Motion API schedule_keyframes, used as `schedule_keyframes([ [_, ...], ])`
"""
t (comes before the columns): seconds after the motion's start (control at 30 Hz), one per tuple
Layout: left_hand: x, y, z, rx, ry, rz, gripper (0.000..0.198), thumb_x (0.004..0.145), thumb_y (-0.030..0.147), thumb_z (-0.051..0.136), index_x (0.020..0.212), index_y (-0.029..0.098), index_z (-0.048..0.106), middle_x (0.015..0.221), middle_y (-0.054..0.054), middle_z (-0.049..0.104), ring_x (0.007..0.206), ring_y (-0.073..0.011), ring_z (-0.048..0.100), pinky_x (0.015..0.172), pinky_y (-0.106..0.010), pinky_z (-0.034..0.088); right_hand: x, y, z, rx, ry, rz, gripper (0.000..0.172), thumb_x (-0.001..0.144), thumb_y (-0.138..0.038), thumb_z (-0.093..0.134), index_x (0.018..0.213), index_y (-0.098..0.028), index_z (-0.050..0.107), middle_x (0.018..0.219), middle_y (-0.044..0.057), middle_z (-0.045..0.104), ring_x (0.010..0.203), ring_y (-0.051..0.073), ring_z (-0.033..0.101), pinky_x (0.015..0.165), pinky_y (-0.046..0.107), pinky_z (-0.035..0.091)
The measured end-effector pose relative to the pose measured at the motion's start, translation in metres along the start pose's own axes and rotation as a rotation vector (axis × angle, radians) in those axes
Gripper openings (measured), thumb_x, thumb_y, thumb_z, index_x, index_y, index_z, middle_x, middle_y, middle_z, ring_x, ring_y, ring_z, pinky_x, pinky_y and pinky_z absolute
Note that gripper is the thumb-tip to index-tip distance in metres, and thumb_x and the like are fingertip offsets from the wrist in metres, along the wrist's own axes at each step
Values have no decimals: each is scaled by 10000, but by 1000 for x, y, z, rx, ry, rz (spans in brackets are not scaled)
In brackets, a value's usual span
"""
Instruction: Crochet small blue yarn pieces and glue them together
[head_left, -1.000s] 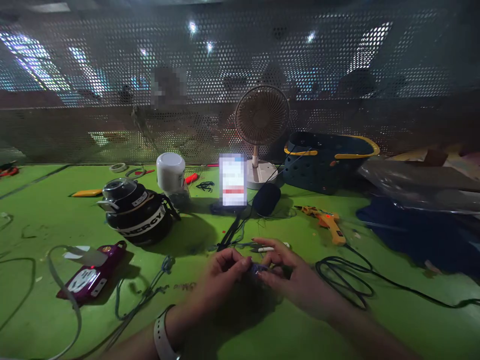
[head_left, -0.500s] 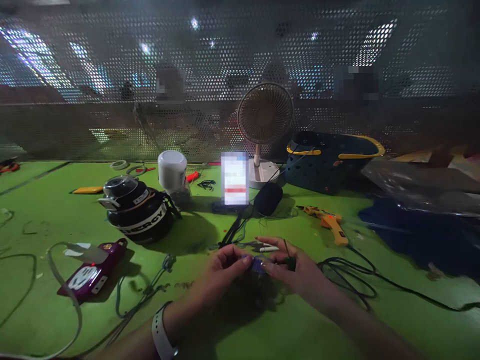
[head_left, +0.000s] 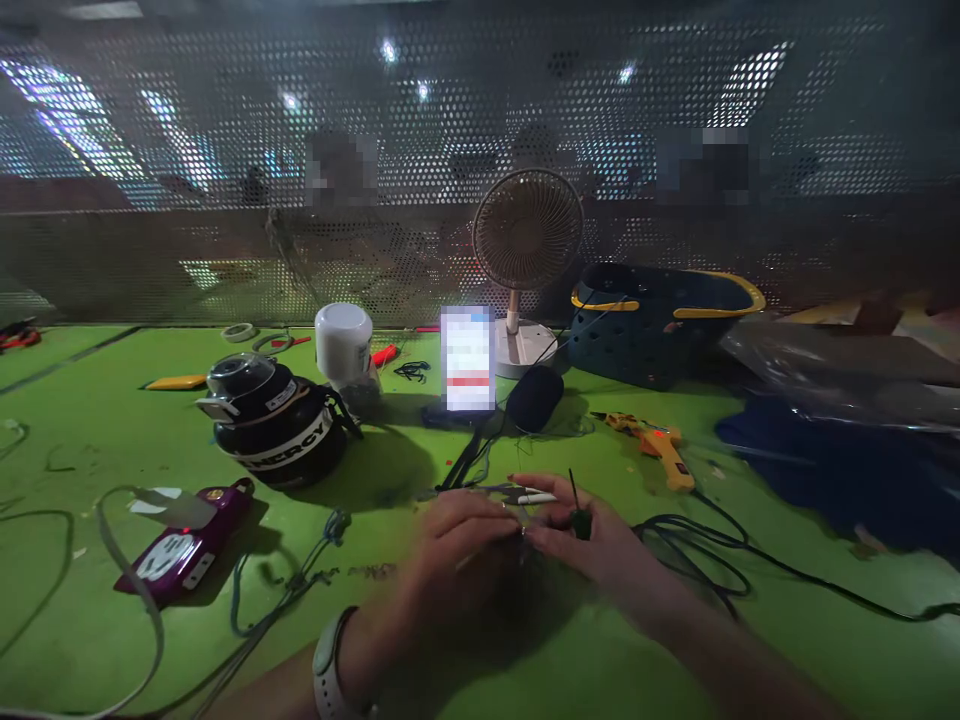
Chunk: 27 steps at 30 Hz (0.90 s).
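My left hand (head_left: 457,545), with a pale band at the wrist, is turned palm down with its fingers curled. Its fingertips meet those of my right hand (head_left: 585,535) over the table. The small purple piece seen between them earlier is now mostly hidden behind my left fingers. A slim dark rod with a green handle (head_left: 580,522) sticks up from my right hand, its handle tucked against the palm. Just beyond the fingers lies a white-handled tool (head_left: 536,497), partly covered. A dark ball of yarn (head_left: 535,398) rests farther back.
A phone (head_left: 468,360) stands before a fan (head_left: 528,230) and a dark blue basket (head_left: 645,345). To the right lies an orange glue gun (head_left: 660,450) with a coiled cable. At left are a black bottle (head_left: 277,430), a purple power strip (head_left: 184,545) and loose cords.
My left hand has rolled over palm down, so its back now covers the purple piece. The green-handled rod in my right hand stands more upright; the right hand otherwise stays nearly still.
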<state>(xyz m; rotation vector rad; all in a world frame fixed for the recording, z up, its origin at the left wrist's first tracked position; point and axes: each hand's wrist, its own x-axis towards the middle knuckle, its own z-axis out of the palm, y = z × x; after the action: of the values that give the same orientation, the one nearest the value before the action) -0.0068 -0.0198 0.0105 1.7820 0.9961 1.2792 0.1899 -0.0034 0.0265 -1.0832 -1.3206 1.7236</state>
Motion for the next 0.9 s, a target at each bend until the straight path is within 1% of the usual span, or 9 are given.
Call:
schedule_keyframes([
  [0.07, 0, -2, 5, -93, -3, -178, 100, 772, 233, 730, 859, 233, 778, 825, -84, 762, 779, -229, 673, 767, -351, 494, 1, -1, 2, -13, 32, -7, 527, 787, -371, 732, 1251, -199, 552, 721, -9, 671, 755, 172, 627, 754, 318, 464],
  [0.17, 1, -6, 10, -335, -39, -522, 179, 783, 348, 721, 832, 180, 760, 793, -83, 758, 710, -205, 656, 682, -318, 488, 4, -5, -1, -40, 164, -33, 488, 799, -425, 703, 1202, -176, 585, 653, -18, 656, 479, 94, 463, 495, 233, 368],
  [0.27, 4, -7, 9, -505, -29, -641, 235, 764, 385, 742, 813, 155, 736, 765, -47, 729, 701, -158, 621, 678, -269, 466, 6, -9, -11, -47, 330, -82, 404, 861, -477, 587, 1086, -146, 635, 616, -14, 640, 376, 52, 254, 394, 210, 216],
  [0.43, 6, -7, 6, -591, 4, -645, 232, 784, 381, 730, 842, 158, 702, 747, -21, 686, 677, -129, 586, 643, -245, 441, 1, -13, -34, 69, 481, -326, 367, 903, -488, 446, 935, -195, 665, 780, 51, 670, 647, 172, 596, 581, 283, 471],
  [0.53, 6, -9, 6, -628, 21, -662, 229, 777, 382, 737, 822, 167, 675, 727, -19, 682, 645, -130, 578, 622, -254, 440, -5, -11, -39, -63, 539, -316, 466, 913, -552, 389, 827, -203, 685, 642, 25, 569, 567, 166, 541, 490, 264, 425],
  [0.63, 4, -9, 8, -686, 47, -693, 207, 757, 345, 763, 826, 168, 679, 803, -34, 699, 699, -145, 607, 668, -275, 463, -10, -13, -33, -239, 461, -210, 545, 895, -638, 378, 722, -206, 663, 552, 0, 485, 455, 138, 438, 418, 252, 350],
  [0.73, 3, -8, 10, -711, 85, -721, 183, 734, 302, 787, 809, 158, 700, 781, -31, 695, 674, -136, 606, 659, -272, 470, -11, -16, -18, -324, 282, -235, 558, 882, -644, 428, 552, -209, 541, 610, 23, 547, 601, 168, 541, 607, 286, 452],
  [0.8, 3, -7, 12, -717, 109, -712, 167, 732, 292, 788, 805, 165, 710, 773, -31, 704, 665, -141, 612, 650, -277, 477, -10, -15, -6, -285, 125, -128, 562, 912, -639, 363, 581, -211, 516, 601, 13, 556, 592, 165, 550, 630, 296, 457],
  [0.9, 1, -7, 13, -721, 111, -673, 167, 727, 288, 792, 827, 175, 723, 818, -44, 729, 719, -162, 640, 696, -296, 494, -7, -7, 8, -312, 7, 68, 522, 932, -630, 314, 767, -205, 568, 535, -43, 469, 468, 132, 442, 482, 254, 372],
])
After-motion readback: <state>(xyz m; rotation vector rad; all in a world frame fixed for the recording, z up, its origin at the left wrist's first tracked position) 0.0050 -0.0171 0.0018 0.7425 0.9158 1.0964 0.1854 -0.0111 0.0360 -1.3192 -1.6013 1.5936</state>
